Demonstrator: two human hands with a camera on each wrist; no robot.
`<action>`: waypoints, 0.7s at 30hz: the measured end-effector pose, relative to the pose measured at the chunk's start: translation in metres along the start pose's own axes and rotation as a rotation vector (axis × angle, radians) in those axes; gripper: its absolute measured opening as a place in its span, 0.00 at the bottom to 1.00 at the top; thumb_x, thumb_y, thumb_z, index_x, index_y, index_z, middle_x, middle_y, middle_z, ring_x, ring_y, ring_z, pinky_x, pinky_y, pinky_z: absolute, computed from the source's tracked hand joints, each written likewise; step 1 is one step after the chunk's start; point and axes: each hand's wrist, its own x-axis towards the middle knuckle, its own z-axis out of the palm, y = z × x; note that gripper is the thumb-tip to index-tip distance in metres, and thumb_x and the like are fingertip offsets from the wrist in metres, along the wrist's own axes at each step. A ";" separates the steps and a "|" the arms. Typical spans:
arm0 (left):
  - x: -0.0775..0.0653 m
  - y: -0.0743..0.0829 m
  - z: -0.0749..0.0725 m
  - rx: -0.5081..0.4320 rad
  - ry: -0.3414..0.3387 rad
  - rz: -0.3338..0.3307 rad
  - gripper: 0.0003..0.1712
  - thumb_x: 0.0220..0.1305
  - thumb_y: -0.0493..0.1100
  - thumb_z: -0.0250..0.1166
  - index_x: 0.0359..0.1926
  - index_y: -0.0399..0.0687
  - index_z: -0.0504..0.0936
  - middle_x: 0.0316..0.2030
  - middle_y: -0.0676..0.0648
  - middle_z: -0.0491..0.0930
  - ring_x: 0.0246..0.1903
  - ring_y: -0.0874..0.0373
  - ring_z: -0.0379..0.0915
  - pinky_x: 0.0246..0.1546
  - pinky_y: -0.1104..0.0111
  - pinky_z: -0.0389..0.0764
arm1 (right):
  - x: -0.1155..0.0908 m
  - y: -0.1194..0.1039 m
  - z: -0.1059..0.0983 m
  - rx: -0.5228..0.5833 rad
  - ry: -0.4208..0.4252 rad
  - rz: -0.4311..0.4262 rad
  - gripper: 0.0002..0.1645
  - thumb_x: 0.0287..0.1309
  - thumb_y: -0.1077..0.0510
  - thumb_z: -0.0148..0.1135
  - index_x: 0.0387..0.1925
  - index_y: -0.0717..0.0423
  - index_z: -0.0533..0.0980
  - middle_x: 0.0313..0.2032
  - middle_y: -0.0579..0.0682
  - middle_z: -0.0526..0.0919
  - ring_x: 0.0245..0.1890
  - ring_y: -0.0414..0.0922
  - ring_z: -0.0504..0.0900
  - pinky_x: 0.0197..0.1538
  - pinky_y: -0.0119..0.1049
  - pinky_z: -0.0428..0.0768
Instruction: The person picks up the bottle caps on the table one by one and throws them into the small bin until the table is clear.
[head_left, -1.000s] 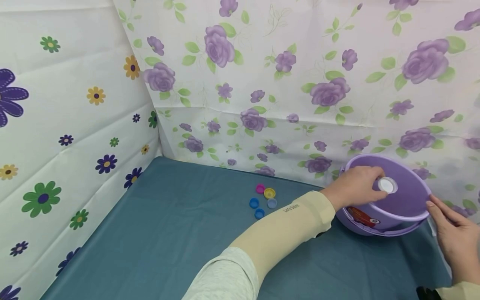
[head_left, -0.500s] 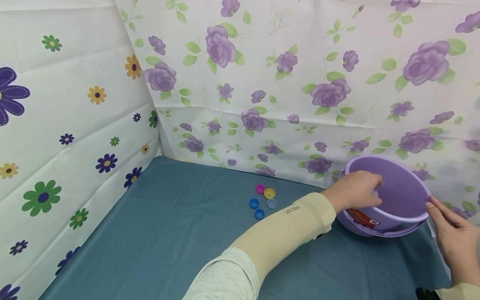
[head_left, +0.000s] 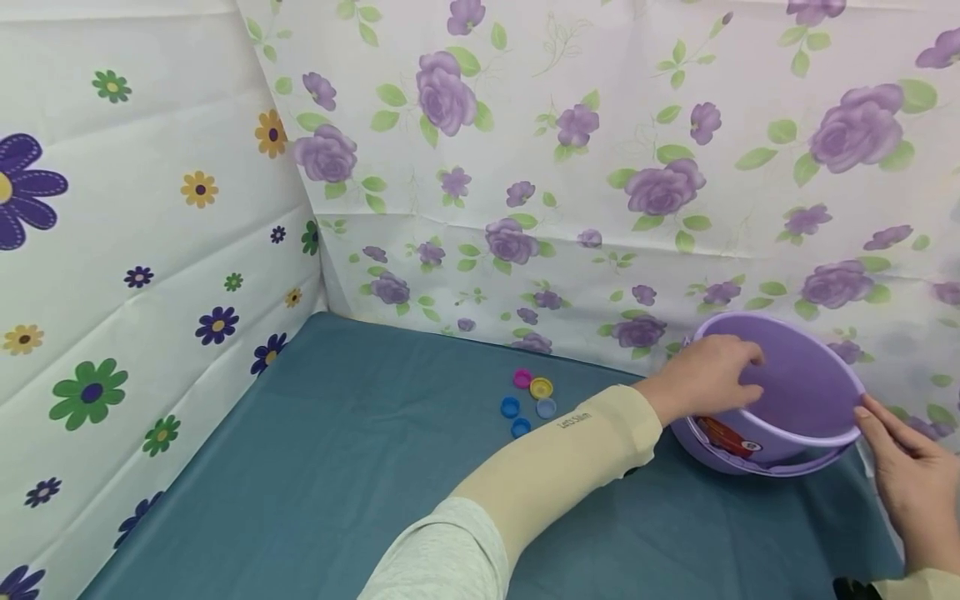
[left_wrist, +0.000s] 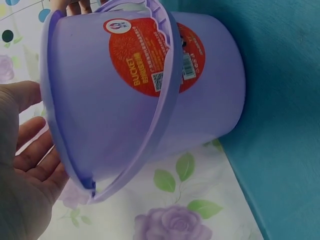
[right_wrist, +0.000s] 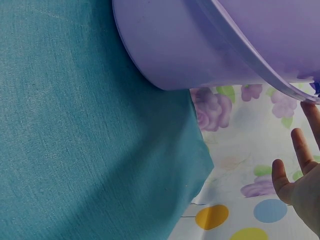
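A purple bucket (head_left: 806,375) with a red label stands at the right of the blue-green surface, its mouth facing up toward me. Over its near-left rim is my left hand (head_left: 708,377), fingers and thumb spread apart with nothing between them. In the left wrist view that hand (left_wrist: 27,160) also appears loose beside the bucket's rim. My right hand (head_left: 911,471) pinches the opposite rim between thumb and fingertips; in the right wrist view, one fingertip of it (right_wrist: 312,112) meets the rim while other fingers extend away. The bucket's bottom is hidden.
Several small round caps lie left of the bucket: a pink one (head_left: 522,379), a yellow one (head_left: 541,388), a pale blue one (head_left: 546,407) and blue ones (head_left: 510,407). A flowered sheet (head_left: 480,167) hangs behind, close to the bucket; another (head_left: 165,233) hangs at the left.
The white round cap that my left hand pinched over the bucket is out of sight. That hand dipped slightly, then its fingers opened. My right hand stays at the rim.
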 end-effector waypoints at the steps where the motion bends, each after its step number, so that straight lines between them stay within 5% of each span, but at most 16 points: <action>1: -0.002 -0.001 -0.002 -0.009 0.014 0.003 0.23 0.60 0.59 0.61 0.57 0.68 0.71 0.52 0.68 0.72 0.54 0.76 0.66 0.54 0.84 0.66 | 0.000 0.000 0.000 -0.005 -0.002 0.001 0.24 0.55 0.41 0.62 0.56 0.29 0.73 0.59 0.27 0.70 0.60 0.21 0.64 0.61 0.14 0.59; 10: -0.024 -0.024 -0.022 -0.066 0.126 0.016 0.22 0.62 0.58 0.60 0.57 0.66 0.72 0.54 0.66 0.72 0.53 0.75 0.67 0.53 0.84 0.68 | 0.000 0.004 0.001 -0.024 -0.027 -0.008 0.25 0.56 0.40 0.60 0.57 0.27 0.70 0.60 0.26 0.67 0.62 0.21 0.60 0.71 0.32 0.54; 21: -0.062 -0.088 -0.028 -0.117 0.336 0.021 0.21 0.63 0.59 0.57 0.55 0.62 0.74 0.52 0.62 0.75 0.52 0.70 0.70 0.53 0.80 0.71 | -0.003 0.004 0.002 -0.030 -0.045 -0.014 0.25 0.60 0.39 0.55 0.60 0.27 0.68 0.62 0.26 0.64 0.65 0.24 0.57 0.73 0.40 0.51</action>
